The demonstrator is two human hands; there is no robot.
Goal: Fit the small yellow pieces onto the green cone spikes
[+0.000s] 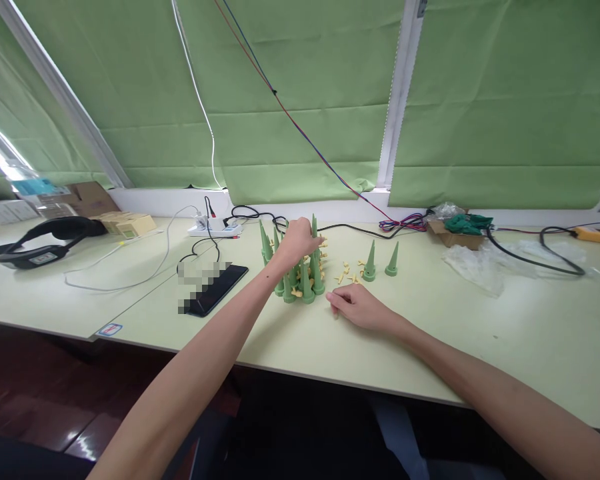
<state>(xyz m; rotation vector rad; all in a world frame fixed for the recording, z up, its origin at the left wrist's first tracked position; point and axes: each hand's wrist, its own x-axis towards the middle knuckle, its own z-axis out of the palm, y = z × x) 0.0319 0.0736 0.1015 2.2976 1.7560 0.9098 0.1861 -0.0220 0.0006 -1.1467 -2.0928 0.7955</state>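
Note:
Several green pointed cones (307, 283) with round bases stand bunched together at the middle of the table, small yellow pieces sticking out among them. Over the top of this bunch, my left hand (297, 241) has its fingers curled down and closed; what they grip is hidden behind the hand. My right hand (360, 307) rests on the table to the right of the bunch, fingers folded and pinched, and anything between them is too small to name. Beyond it lie several loose yellow pieces (347, 270). Two more green cones (369, 263) stand upright, apart from the bunch.
A dark phone (217, 291), partly blurred out, lies left of the cones. Behind it is a white power strip (215, 229) with cables. Black headphones (50, 243) are far left. A small cardboard box (455, 237) and clear plastic bags (480, 267) sit at right.

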